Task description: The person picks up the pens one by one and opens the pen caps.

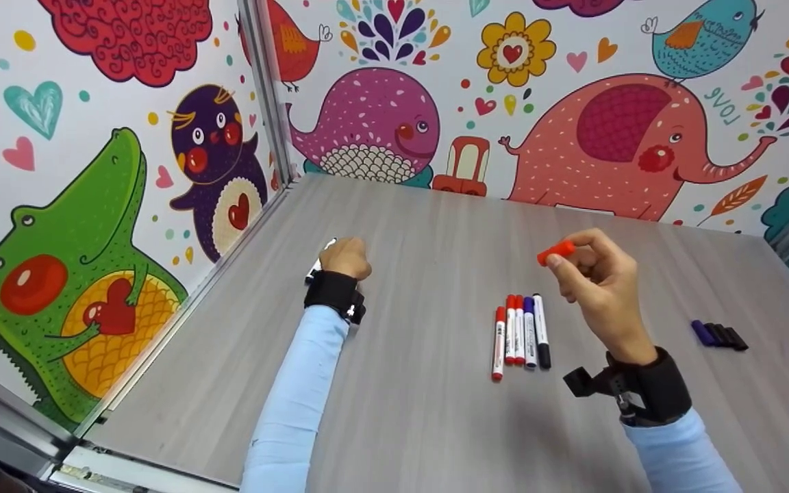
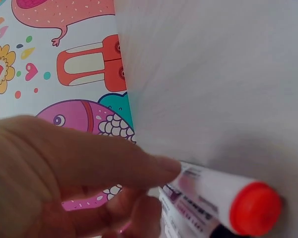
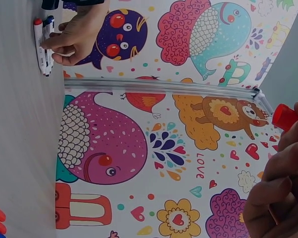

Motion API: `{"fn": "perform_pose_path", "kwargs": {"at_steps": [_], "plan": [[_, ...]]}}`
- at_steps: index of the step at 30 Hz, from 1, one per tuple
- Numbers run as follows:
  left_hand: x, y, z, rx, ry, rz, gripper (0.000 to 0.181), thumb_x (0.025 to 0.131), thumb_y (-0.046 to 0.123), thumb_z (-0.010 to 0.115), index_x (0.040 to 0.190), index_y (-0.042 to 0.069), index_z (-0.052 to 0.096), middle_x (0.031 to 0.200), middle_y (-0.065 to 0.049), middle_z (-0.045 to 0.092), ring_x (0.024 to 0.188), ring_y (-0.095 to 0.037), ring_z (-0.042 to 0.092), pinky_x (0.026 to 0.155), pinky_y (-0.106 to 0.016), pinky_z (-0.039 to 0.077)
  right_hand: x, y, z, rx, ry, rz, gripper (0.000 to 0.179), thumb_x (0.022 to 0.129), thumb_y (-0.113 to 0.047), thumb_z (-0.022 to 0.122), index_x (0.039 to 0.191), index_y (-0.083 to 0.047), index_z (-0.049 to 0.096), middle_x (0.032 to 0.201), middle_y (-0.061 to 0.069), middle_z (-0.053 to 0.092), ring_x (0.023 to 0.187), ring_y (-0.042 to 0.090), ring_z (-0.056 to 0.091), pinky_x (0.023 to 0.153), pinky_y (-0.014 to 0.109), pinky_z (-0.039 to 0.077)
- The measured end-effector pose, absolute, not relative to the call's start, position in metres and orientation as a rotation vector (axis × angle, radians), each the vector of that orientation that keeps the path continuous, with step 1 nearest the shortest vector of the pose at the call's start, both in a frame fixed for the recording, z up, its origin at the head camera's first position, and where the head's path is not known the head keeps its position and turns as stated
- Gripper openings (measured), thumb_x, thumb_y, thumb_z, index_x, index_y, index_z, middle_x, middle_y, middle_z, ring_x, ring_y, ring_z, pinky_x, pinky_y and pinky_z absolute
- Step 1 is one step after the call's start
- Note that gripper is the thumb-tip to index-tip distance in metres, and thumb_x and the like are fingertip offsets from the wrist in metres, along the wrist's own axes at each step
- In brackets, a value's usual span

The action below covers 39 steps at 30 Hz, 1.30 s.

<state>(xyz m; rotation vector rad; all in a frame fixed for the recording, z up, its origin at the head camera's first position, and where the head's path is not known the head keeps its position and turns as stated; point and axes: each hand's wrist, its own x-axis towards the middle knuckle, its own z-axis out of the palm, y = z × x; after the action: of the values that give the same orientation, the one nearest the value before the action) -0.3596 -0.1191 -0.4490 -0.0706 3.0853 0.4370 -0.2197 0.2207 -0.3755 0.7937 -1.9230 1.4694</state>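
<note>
My right hand (image 1: 600, 281) is raised over the table and pinches a red marker cap (image 1: 556, 253) between thumb and forefinger. In the right wrist view, the same red cap (image 3: 285, 117) shows at the fingertips. At the left side of the table, my left hand (image 1: 345, 259) pinches a white marker with a red end (image 2: 208, 191), its thumb laid along the barrel. Other white markers (image 2: 186, 215) lie right beside it, partly hidden by the hand. From the right wrist camera, this small group of markers (image 3: 41, 44) lies on the table at the left fingertips.
Several red, blue and black markers (image 1: 520, 330) lie side by side at mid-table. Right of them is a short row of purple and black caps (image 1: 720, 335). Printed cartoon wall panels (image 1: 381, 123) border the grey table (image 1: 422, 411) at the back and left.
</note>
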Motion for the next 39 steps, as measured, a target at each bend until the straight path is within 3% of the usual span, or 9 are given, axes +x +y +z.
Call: {"fn": "perform_pose_path", "kwargs": {"at_steps": [7,14,26,32,36,39], "plan": [[-0.361,-0.113,-0.451,-0.047,3.074,0.44,0.013,0.078,0.009,0.077,0.091,0.007,0.077,0.111,-0.014,0.076,0.102,-0.032,0.07,0.087,-0.05,0.058,-0.219,0.224,-0.377,0.783,-1.936,1.469,0.011,0.09,0.014,0.063,0.1,0.014,0.059,0.072,-0.009,0.065,0.052,0.008,0.05,0.05,0.015,0.046],[-0.362,-0.109,-0.452,0.026,3.068,0.39,0.02,0.083,0.008,0.07,0.103,0.006,0.074,0.119,-0.014,0.074,0.109,-0.032,0.07,0.088,-0.052,0.058,-0.219,0.227,-0.379,0.758,-1.936,1.468,0.013,0.09,0.013,0.065,0.102,0.014,0.059,0.069,-0.006,0.063,0.053,0.007,0.049,0.05,0.015,0.045],[-0.351,-0.071,-0.46,0.251,3.08,0.343,0.02,0.08,0.011,0.077,0.098,0.004,0.074,0.104,-0.012,0.076,0.094,-0.029,0.071,0.082,-0.05,0.058,-0.23,0.247,-0.38,0.58,-2.006,1.352,0.016,0.092,0.01,0.067,0.107,0.012,0.063,0.094,-0.014,0.076,0.072,0.005,0.073,0.07,0.014,0.056],[-0.344,-0.052,-0.465,0.354,3.085,0.327,0.028,0.077,0.023,0.086,0.097,0.006,0.075,0.102,-0.011,0.078,0.094,-0.031,0.073,0.084,-0.051,0.057,-0.242,0.289,-0.375,0.262,-2.137,1.408,0.023,0.097,-0.008,0.07,0.116,0.005,0.069,0.093,-0.015,0.076,0.069,0.006,0.073,0.065,0.017,0.058],[-0.345,-0.056,-0.467,0.345,3.082,0.35,0.034,0.078,0.026,0.088,0.1,0.005,0.074,0.106,-0.011,0.077,0.099,-0.032,0.072,0.088,-0.052,0.057,-0.246,0.342,-0.375,0.005,-2.178,1.5,0.036,0.099,-0.02,0.069,0.128,0.0,0.066,0.094,-0.015,0.075,0.071,0.004,0.073,0.066,0.016,0.058],[-0.345,-0.059,-0.468,0.309,3.08,0.364,0.035,0.078,0.028,0.09,0.1,0.005,0.074,0.105,-0.01,0.076,0.099,-0.03,0.072,0.088,-0.051,0.057,-0.244,0.384,-0.38,-0.233,-2.138,1.591,0.032,0.099,-0.022,0.07,0.127,-0.008,0.066,0.092,-0.016,0.072,0.069,0.003,0.072,0.066,0.014,0.057]]}}
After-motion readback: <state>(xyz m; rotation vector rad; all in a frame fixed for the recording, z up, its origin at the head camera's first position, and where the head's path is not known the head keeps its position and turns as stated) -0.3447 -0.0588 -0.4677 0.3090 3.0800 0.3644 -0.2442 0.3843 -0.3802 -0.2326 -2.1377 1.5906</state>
